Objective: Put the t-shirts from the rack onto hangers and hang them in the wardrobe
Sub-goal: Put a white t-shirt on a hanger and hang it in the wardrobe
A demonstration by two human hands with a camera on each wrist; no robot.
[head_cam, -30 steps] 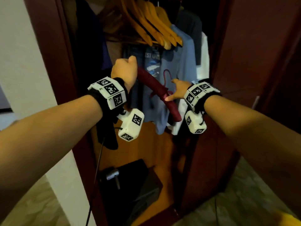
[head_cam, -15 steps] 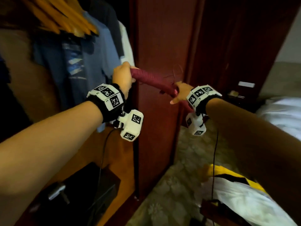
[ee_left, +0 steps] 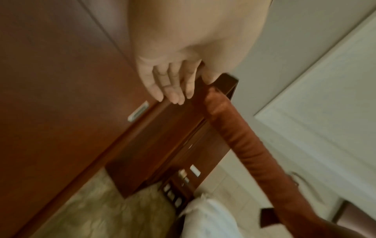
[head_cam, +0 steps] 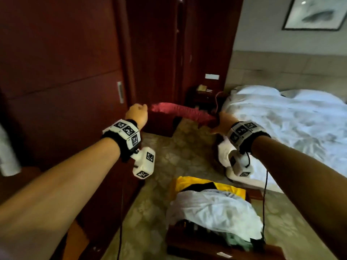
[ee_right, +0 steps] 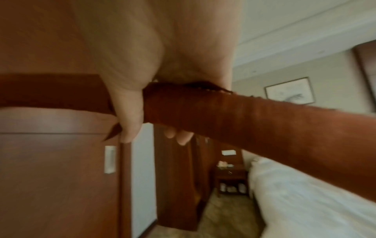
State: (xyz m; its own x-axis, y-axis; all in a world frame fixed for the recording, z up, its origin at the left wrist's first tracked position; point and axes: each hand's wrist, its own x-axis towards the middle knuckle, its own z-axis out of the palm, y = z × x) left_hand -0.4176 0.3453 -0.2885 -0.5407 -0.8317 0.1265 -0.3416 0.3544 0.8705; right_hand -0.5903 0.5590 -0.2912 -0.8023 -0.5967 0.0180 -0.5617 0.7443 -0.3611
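Holding a padded red hanger [head_cam: 183, 114] by both ends, left hand [head_cam: 136, 115] and right hand [head_cam: 224, 122] grips closed, floor [head_cam: 180, 158] below.

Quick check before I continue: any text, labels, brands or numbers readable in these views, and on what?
No readable words or numbers in any view.
Wrist bands: black-and-white square marker patterns only, no letters.
White plate on the wall: too small to read.
Framed picture: blurred, no text discernible.

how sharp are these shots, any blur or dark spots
Head view: dim and murky on the wardrobe door, brighter on the bed, forearms smeared near the edges. Left wrist view: soft all over, padded hanger streaked. Right wrist view: heavy motion blur, the right hand and hanger fuzzy.
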